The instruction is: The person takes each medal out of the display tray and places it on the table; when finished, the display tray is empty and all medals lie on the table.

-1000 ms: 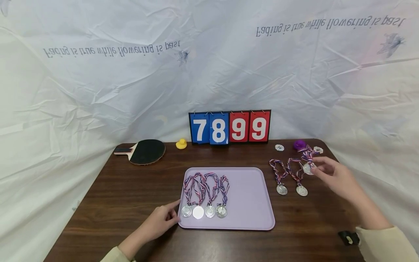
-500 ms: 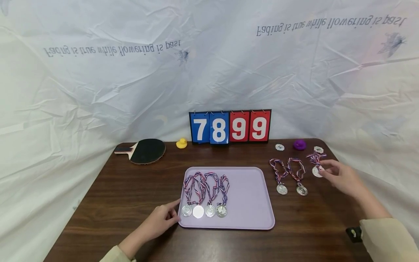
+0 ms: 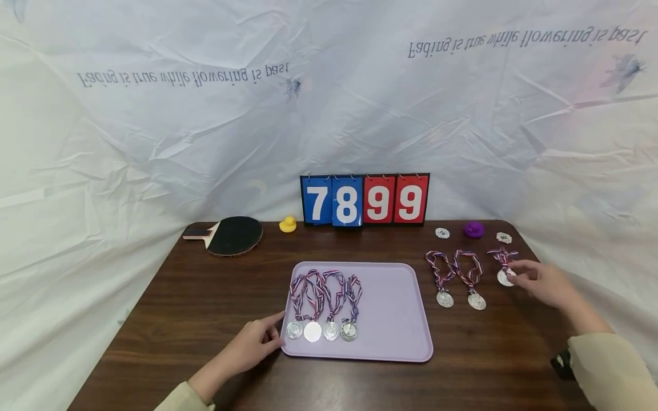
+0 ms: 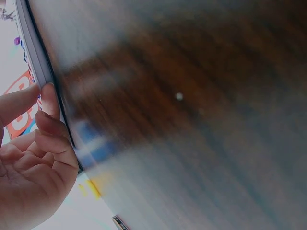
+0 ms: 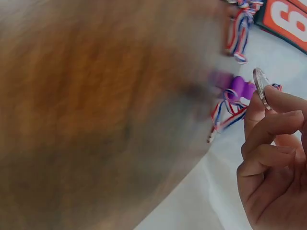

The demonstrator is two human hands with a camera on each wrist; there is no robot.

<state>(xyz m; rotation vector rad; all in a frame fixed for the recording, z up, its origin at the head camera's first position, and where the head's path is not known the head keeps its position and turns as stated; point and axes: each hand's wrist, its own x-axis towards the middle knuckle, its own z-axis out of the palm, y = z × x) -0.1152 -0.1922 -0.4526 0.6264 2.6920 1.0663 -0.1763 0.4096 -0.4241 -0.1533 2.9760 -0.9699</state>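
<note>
My right hand (image 3: 549,283) pinches the silver disc of a medal (image 3: 506,277) between thumb and fingers, at the right of the table. Its striped ribbon trails away from me; the right wrist view shows the medal disc (image 5: 260,87) edge-on at the fingertips. Two more medals (image 3: 445,299) (image 3: 477,301) lie just left of that hand, ribbons stretched toward the back. At the lower left corner of the lilac tray (image 3: 390,319), my left hand (image 3: 252,347) holds the rim with thumb and index finger. Several silver medals (image 3: 331,331) lie side by side on the tray's left half.
Along the back edge stand a scoreboard (image 3: 364,200) reading 78 99, a yellow duck (image 3: 288,224) and a purple duck (image 3: 474,229). Two round chips (image 3: 442,233) (image 3: 504,237) lie near the purple one. A table tennis bat (image 3: 235,236) lies back left. White cloth (image 3: 360,114) hangs behind.
My right hand has moved the medal rightward and toward me, lowering it beside the other two. The left hand has stayed at the tray's corner. The view has shifted slightly.
</note>
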